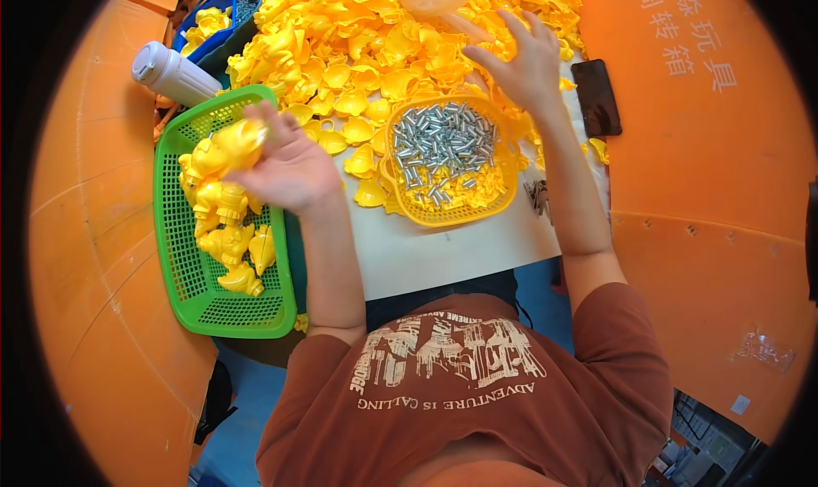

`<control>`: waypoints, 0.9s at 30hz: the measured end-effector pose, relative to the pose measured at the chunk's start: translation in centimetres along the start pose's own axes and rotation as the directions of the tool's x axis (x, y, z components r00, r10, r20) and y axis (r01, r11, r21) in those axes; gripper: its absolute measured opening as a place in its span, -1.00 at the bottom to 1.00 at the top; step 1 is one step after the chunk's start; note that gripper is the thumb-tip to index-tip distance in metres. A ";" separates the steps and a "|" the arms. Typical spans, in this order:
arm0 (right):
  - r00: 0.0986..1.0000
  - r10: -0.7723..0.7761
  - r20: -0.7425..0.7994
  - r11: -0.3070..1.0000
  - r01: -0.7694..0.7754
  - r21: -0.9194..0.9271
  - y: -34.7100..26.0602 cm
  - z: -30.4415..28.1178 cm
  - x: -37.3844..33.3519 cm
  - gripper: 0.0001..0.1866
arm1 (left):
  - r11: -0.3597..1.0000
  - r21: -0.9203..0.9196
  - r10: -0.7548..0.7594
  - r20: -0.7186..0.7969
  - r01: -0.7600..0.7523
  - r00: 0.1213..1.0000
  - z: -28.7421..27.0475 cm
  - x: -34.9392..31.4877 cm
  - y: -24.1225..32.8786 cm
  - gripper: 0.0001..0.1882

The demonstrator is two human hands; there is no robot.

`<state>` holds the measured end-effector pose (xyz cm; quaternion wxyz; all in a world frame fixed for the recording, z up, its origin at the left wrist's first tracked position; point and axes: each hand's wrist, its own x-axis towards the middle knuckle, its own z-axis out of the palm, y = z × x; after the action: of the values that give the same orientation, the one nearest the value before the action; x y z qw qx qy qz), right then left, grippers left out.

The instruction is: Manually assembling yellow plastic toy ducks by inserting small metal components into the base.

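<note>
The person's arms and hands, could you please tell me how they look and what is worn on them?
The left hand and right hand show no gloves, and no wristbands are visible. The forearms are uncovered below the plain reddish-brown short sleeves of a T-shirt.

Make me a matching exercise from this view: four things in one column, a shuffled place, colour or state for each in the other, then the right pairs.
Things
1. Green plastic basket
2. Silvery metal pins
3. Lidded bottle
4. Smartphone

Descriptions
A. Dark, furthest right of the four
B. Holding yellow plastic pieces, with the left hand over its right side
C. Pale, near the far end of a green container
D. Inside the yellow basket, along with small yellow parts

Pairs: 1-B; 2-D; 3-C; 4-A
</note>
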<state>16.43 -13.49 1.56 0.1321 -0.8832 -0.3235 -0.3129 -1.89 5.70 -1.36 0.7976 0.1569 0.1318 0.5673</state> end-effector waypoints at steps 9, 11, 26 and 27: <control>0.906 0.121 0.405 0.885 -0.283 0.369 2.0 2.8 0.0 -0.33 | 0.994 0.093 -0.050 0.016 0.048 0.999 0.3 -1.0 -0.8 -0.17; 0.921 0.056 0.386 0.779 -0.282 0.560 0.5 3.0 0.3 -0.42 | 0.951 0.272 -0.163 0.032 0.148 0.986 0.5 -1.8 -1.2 -0.35; 0.863 -0.066 0.500 0.698 -0.318 0.642 -5.8 -3.0 -0.2 -0.77 | 0.766 0.633 -0.450 0.396 0.118 0.800 1.2 -4.8 -3.2 -0.67; 0.871 -0.151 0.467 0.671 -0.256 0.695 -6.4 -3.0 -0.7 -0.78 | 0.764 0.634 -0.452 0.393 0.120 0.801 1.1 -4.7 -3.2 -0.67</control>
<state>10.41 -10.32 3.61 0.4010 -0.8112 -0.4176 0.0821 -0.25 0.12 -1.52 0.7953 0.5175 0.0985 0.3001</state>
